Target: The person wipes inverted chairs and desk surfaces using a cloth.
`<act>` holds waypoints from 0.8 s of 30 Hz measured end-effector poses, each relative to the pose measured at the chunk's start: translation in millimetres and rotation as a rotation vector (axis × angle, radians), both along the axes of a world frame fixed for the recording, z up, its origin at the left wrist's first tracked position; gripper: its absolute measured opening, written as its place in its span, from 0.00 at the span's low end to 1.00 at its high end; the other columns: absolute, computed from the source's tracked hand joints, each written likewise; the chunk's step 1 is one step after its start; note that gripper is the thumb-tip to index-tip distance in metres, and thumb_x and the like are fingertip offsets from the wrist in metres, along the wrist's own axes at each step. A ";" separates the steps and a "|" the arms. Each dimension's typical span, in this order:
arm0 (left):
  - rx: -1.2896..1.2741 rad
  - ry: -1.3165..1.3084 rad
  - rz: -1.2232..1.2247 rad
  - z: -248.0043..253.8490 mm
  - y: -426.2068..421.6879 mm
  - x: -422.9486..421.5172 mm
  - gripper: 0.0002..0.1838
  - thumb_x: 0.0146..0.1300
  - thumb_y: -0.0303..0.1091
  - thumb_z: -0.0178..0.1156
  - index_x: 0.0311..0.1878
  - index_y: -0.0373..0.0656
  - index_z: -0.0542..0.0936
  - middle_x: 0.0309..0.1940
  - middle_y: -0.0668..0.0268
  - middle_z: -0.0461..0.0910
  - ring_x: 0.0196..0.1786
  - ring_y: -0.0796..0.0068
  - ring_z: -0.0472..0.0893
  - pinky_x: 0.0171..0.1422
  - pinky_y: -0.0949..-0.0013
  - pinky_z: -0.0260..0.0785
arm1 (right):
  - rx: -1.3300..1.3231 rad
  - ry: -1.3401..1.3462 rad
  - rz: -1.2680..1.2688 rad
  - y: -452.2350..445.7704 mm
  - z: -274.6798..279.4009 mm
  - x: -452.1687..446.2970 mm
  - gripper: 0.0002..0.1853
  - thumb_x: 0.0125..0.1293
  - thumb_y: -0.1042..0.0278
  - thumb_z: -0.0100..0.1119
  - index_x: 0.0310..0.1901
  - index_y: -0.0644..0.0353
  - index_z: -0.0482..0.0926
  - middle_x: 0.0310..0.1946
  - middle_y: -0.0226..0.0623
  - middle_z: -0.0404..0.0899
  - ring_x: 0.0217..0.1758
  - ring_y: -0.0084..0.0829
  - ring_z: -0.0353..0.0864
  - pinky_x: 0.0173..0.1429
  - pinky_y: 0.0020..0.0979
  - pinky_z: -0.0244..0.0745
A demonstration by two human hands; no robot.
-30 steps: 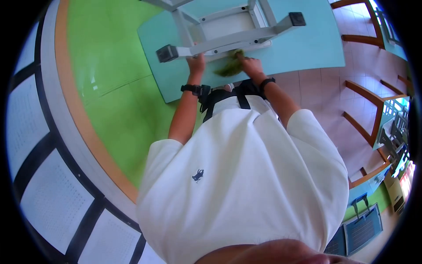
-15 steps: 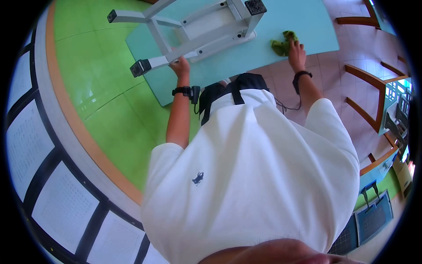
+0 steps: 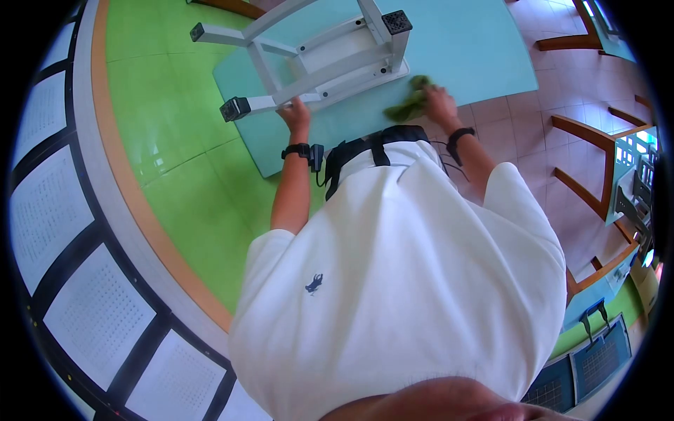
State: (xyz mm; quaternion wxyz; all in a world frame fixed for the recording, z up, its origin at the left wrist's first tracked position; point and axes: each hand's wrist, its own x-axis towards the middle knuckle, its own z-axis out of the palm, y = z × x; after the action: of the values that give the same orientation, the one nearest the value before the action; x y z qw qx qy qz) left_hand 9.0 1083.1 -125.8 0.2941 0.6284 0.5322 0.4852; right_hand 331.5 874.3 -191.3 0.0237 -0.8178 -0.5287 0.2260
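A white stool (image 3: 333,72) lies upside down on a light blue tabletop (image 3: 477,52), its legs with black end caps pointing up. My left hand (image 3: 295,114) is closed round the stool near the base of its front left leg. Just right of the stool, my right hand (image 3: 440,105) holds a crumpled green cloth (image 3: 407,109) on the tabletop, close to the near edge. The cloth and the fingers around it are slightly blurred. Both wrists wear black bands.
Desks with brown wooden legs (image 3: 586,133) stand to the right over pinkish floor tiles. Glossy green tiles (image 3: 175,151) cover the wall at left, above framed sheets of paper (image 3: 98,316). A dark blue case (image 3: 600,354) with a handle sits at lower right.
My right hand has moved left and towards me with the green cloth, nearer the stool. My left hand keeps its hold on the stool. The whole view has shifted slightly.
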 end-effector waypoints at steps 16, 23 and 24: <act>-0.066 -0.087 0.110 -3.7 -3.2 1.5 0.19 0.69 0.38 0.53 0.40 0.25 0.76 0.41 0.45 0.79 0.44 0.52 0.78 0.53 0.55 0.67 | -0.147 -0.075 -0.374 30.5 12.8 7.7 0.40 0.50 0.54 0.63 0.65 0.60 0.62 0.62 0.55 0.64 0.66 0.57 0.62 0.64 0.54 0.65; -0.032 -0.061 0.039 -4.1 -1.6 -3.7 0.19 0.67 0.39 0.54 0.42 0.25 0.77 0.40 0.44 0.79 0.44 0.47 0.79 0.52 0.54 0.67 | -0.036 0.020 0.106 11.5 7.0 -37.4 0.38 0.50 0.61 0.63 0.66 0.51 0.63 0.60 0.50 0.64 0.65 0.53 0.64 0.62 0.53 0.66; -0.029 -0.018 -0.005 -1.0 0.3 -2.9 0.20 0.66 0.39 0.54 0.42 0.25 0.77 0.39 0.44 0.80 0.44 0.45 0.79 0.50 0.53 0.68 | 0.016 0.024 0.133 3.2 7.7 -15.3 0.37 0.51 0.63 0.62 0.66 0.49 0.64 0.59 0.50 0.65 0.65 0.52 0.65 0.62 0.53 0.67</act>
State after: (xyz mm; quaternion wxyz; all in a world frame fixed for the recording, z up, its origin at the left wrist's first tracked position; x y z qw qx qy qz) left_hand 6.0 1083.4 -126.8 0.3093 0.6211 0.5348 0.4823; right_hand 316.2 877.5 -183.5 0.0218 -0.7778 -0.5835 0.2327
